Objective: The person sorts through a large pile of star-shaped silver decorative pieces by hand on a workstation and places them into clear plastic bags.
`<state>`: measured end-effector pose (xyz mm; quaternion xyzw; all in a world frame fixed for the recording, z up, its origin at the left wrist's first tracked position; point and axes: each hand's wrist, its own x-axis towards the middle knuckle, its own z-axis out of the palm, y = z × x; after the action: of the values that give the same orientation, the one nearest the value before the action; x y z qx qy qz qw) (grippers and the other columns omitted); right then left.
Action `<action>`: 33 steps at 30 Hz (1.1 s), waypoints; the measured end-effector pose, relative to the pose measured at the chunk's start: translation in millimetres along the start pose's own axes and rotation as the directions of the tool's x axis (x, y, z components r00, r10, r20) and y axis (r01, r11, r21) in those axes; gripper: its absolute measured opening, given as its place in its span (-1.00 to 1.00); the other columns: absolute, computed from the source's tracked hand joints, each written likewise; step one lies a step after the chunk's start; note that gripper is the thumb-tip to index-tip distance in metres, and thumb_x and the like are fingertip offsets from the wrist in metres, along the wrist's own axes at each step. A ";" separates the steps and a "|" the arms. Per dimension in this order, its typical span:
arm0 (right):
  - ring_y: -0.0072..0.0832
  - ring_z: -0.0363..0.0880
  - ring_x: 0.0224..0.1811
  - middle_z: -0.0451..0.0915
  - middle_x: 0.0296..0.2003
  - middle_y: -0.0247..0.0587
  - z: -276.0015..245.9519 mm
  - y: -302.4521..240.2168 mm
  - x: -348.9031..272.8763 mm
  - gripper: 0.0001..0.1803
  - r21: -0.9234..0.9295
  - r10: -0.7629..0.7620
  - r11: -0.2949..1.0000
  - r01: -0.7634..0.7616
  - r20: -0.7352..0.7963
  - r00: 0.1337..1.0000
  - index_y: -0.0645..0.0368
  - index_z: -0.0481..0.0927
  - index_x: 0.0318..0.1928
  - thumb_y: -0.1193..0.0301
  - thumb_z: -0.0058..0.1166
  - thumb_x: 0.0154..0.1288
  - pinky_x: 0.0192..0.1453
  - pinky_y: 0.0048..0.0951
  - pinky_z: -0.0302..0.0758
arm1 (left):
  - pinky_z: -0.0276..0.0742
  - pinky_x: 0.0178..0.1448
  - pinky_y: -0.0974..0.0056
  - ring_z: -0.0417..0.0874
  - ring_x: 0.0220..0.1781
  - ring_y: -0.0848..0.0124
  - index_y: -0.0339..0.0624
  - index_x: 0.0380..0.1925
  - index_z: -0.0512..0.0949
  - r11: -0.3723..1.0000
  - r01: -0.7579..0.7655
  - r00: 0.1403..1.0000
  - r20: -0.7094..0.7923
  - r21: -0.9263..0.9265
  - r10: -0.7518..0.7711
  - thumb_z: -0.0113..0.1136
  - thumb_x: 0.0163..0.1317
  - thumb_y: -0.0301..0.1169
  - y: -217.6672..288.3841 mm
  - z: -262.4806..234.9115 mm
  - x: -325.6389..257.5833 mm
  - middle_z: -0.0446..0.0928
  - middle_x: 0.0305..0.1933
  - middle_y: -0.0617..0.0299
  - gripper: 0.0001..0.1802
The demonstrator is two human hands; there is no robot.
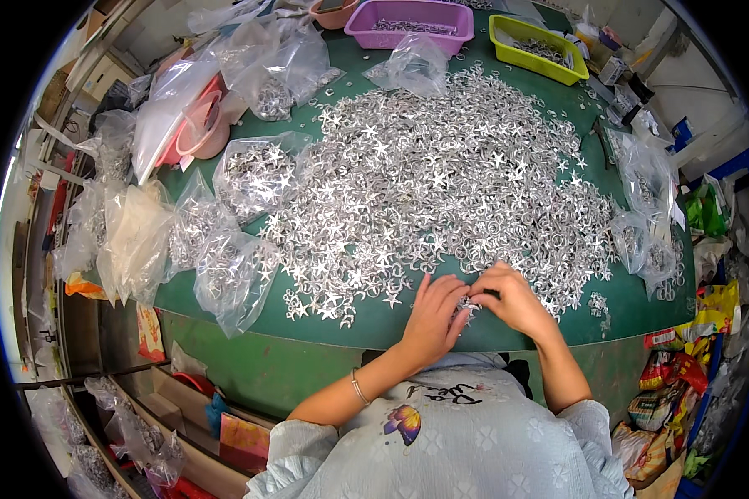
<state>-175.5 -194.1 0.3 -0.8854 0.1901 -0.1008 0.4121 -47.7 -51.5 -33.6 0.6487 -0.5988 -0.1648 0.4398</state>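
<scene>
Left hand (435, 320): fingers pressed together on a small star (466, 307) at the table's (391, 328) near edge | right hand (512, 299): same star pinched from the other side | star pile (441, 183) spread across the middle | filled bags (225, 241) kept along the left edge | purple tray (409, 21) and green tray (537, 46) at the far edge

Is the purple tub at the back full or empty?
Neither: the purple tub holds only a shallow layer of silver metal pieces, with its inner walls showing above.

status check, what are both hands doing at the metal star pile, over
Left hand and right hand together at table's near edge, pinching small silver pieces. Big pile of metal stars just beyond. Clear bags lie left, not in the way.
</scene>
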 end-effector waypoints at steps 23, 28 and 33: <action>-0.33 0.36 -0.20 0.40 -0.38 -0.32 10.3 5.8 -11.6 -0.88 -0.343 -0.025 0.939 -0.030 -0.155 0.988 0.11 0.63 -0.39 0.51 0.26 -0.02 -0.10 -0.31 0.22 | -0.02 0.36 -0.33 0.32 0.25 0.10 -0.10 -0.05 0.47 0.962 -0.135 0.977 0.191 0.238 0.090 0.19 0.03 -0.53 -4.2 15.5 -8.3 0.34 0.12 0.11 -0.59; -0.33 0.37 -0.20 0.42 -0.41 -0.33 10.0 5.7 -10.4 -0.88 -0.388 -0.074 0.921 0.018 -0.130 0.989 0.12 0.60 -0.41 0.50 0.27 -0.03 -0.09 -0.31 0.21 | -0.03 0.36 -0.34 0.33 0.24 0.10 -0.10 -0.08 0.48 0.974 -0.111 0.985 0.152 0.199 0.081 0.19 0.03 -0.54 -6.4 17.3 -10.3 0.35 0.08 0.10 -0.62; -0.29 0.41 -0.22 0.48 -0.42 -0.24 6.4 0.5 -7.4 -0.91 -0.504 -0.115 0.862 0.058 -0.084 0.990 0.17 0.54 -0.50 0.48 0.20 0.01 -0.09 -0.27 0.25 | -0.04 0.37 -0.32 0.33 0.24 0.08 -0.10 -0.14 0.48 0.981 -0.103 0.988 0.133 0.164 0.082 0.17 0.04 -0.56 -7.1 16.9 -11.0 0.35 0.06 0.09 -0.67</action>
<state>-180.2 -186.8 -4.3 -0.9625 0.1925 -0.1156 0.1524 -58.2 -48.4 -52.0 0.6437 -0.6667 -0.1329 0.3514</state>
